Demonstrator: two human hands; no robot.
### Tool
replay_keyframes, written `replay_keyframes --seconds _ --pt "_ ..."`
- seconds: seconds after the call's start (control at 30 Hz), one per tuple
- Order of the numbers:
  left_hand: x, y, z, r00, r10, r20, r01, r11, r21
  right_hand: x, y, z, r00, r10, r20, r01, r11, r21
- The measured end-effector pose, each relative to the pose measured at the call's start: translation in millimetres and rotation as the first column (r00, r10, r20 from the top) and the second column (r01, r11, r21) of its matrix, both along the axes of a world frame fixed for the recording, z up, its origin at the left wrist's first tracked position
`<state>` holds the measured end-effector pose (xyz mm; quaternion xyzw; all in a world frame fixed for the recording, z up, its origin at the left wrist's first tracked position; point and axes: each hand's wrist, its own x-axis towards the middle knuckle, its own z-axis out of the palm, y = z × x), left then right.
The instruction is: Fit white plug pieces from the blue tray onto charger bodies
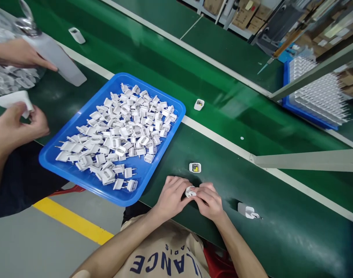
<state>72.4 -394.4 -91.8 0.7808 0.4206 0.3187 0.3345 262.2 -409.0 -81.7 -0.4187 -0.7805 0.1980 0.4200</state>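
A small white plug part (190,191) is pinched between the fingertips of the left hand (172,197) and the right hand (209,200), both grips closed on it, at the near edge of the green table (280,231). One open charger shell (195,167) is seen just beyond the hands, one finished white plug (247,211) just right of the right hand, and another shell (198,104) farther off. One blue tray (63,170), heaped with white plug parts too many to count, is set left of the hands. A co-worker's two hands (17,127) are seen at far left.
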Motion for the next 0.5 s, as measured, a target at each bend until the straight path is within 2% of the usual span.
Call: replay_keyframes --seconds 0.23,0.5 --pt "1 0 0.2 1.000 -0.002 0.009 0.002 1.000 0.012 -2 1 -1.1 0.998 0.002 -0.056 -0.004 0.999 -0.040" --pt "0 -1 -2.7 0.999 0.010 0.033 -0.011 1.000 0.017 -14 -6 7.5 0.965 -0.191 -0.179 0.153 0.967 -0.205"
